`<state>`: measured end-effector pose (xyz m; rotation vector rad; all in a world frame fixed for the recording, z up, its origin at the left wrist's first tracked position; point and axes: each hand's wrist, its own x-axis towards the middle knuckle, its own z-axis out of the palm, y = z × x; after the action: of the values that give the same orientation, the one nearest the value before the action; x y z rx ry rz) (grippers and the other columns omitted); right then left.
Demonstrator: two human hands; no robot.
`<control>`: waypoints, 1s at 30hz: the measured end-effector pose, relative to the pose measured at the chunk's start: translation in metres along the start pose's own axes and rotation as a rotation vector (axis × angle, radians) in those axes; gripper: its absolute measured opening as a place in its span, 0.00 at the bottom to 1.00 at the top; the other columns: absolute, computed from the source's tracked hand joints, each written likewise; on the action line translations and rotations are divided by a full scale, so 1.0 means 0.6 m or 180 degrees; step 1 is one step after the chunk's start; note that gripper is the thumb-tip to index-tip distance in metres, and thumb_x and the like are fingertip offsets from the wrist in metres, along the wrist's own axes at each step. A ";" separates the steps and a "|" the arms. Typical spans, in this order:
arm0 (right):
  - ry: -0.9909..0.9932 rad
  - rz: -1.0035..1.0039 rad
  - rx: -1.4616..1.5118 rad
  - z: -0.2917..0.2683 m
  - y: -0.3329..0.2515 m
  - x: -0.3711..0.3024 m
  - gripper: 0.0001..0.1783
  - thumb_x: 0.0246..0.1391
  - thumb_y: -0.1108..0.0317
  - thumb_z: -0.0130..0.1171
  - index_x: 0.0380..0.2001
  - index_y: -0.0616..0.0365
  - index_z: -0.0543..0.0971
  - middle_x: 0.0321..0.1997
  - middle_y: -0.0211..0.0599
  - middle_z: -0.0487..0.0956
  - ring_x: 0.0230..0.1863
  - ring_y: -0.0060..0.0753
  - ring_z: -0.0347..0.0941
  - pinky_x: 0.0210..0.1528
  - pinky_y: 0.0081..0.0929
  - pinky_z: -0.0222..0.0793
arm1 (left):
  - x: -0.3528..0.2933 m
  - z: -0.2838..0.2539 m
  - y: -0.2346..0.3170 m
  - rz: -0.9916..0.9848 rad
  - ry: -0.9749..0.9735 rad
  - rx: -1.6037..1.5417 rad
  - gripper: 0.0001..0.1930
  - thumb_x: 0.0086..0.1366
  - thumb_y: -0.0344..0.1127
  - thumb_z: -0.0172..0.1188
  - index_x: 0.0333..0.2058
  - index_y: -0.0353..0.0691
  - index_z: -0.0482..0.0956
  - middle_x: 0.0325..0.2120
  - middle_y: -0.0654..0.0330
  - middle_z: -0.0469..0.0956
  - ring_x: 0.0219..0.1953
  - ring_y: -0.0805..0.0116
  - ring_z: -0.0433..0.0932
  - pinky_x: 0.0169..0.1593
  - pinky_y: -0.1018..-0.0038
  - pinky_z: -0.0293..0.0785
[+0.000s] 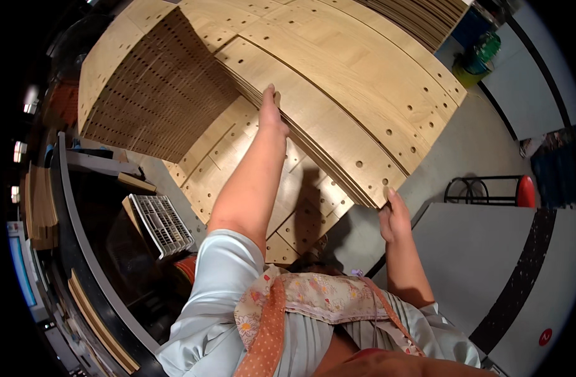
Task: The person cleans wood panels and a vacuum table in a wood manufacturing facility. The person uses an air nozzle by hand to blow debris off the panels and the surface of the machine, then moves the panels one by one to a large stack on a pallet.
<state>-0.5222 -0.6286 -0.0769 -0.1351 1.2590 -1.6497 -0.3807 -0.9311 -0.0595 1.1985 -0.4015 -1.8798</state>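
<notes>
A low stack of long, narrow wooden boards (313, 107) with drilled holes lies in front of me on larger drilled panels (344, 56). My left hand (273, 114) reaches forward and lies flat along the stack's long side edge, fingers stretched out. At the stack's near right corner, my right hand (396, 217) rests against the short end with its fingers extended. Neither hand wraps round the boards, though part of the right hand's fingers is hard to make out.
A tall stack of drilled boards (168, 94) stands at the left. Below lie more panels (219, 169). A white plastic basket (161, 225) sits on the left near a dark bench. To the right are a black-framed stool (482, 190) and a grey surface (470, 251).
</notes>
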 end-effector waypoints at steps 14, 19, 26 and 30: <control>0.0086 0.0302 -0.0195 -0.003 0.001 -0.016 0.35 0.60 0.48 0.46 0.60 0.63 0.58 0.64 0.40 0.61 0.64 0.37 0.55 0.65 0.38 0.47 | -0.130 0.048 -0.091 0.0080 0.0392 -0.0009 0.43 0.61 0.64 0.41 0.64 0.35 0.46 0.64 0.50 0.52 0.66 0.57 0.49 0.67 0.65 0.40; -0.0079 0.0304 -0.0218 -0.010 0.003 -0.008 0.34 0.58 0.52 0.51 0.59 0.64 0.59 0.62 0.40 0.63 0.63 0.36 0.56 0.65 0.36 0.48 | -0.146 0.062 -0.089 -0.0019 0.0078 -0.0208 0.41 0.61 0.65 0.39 0.64 0.40 0.47 0.65 0.53 0.49 0.65 0.55 0.50 0.66 0.59 0.45; -0.0702 0.0154 -0.0550 0.007 0.004 -0.047 0.44 0.46 0.62 0.63 0.61 0.67 0.53 0.62 0.45 0.60 0.64 0.39 0.54 0.65 0.35 0.45 | -0.171 0.070 -0.140 -0.0175 0.0518 -0.0245 0.36 0.63 0.62 0.39 0.61 0.42 0.54 0.62 0.54 0.56 0.62 0.53 0.57 0.64 0.58 0.52; -0.0709 0.0134 -0.0407 0.000 0.007 -0.048 0.47 0.41 0.70 0.65 0.62 0.67 0.52 0.63 0.48 0.59 0.65 0.41 0.52 0.65 0.33 0.45 | -0.160 0.030 -0.146 -0.0280 -0.0054 -0.0708 0.37 0.62 0.63 0.39 0.61 0.42 0.55 0.61 0.53 0.57 0.62 0.54 0.57 0.64 0.59 0.53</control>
<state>-0.5059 -0.6066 -0.0671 -0.3584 1.1876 -1.4738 -0.4210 -0.8067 -0.0515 1.0663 -0.1452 -1.9535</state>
